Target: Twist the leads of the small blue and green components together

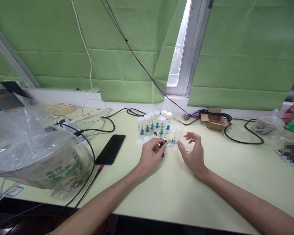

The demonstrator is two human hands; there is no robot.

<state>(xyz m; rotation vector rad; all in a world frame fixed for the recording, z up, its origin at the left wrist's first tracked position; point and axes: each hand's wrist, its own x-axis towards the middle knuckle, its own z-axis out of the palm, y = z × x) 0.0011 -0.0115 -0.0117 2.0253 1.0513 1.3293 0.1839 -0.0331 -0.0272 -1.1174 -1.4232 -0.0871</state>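
Observation:
My left hand [150, 151] is closed in a pinch on a small black part [162, 154]. A thin dark rod rises from between its fingertips; the fingers hide much of the part. My right hand [193, 155] has its fingers apart and curved, its thumb tip beside an uncapped clear tube [178, 134] that stands upright with something blue near its base. Whether the thumb touches that tube I cannot tell. Behind the hands stand several clear tubes with white caps [147, 124], holding blue or green pieces. Loose white caps [142, 140] lie left of them.
A black phone [111, 149] lies left of my left hand, near black cables [90, 143]. A large plastic bag [36, 147] fills the left side. At the back right are an open cardboard box [216, 122], a cable loop, and a small plastic bag [268, 124].

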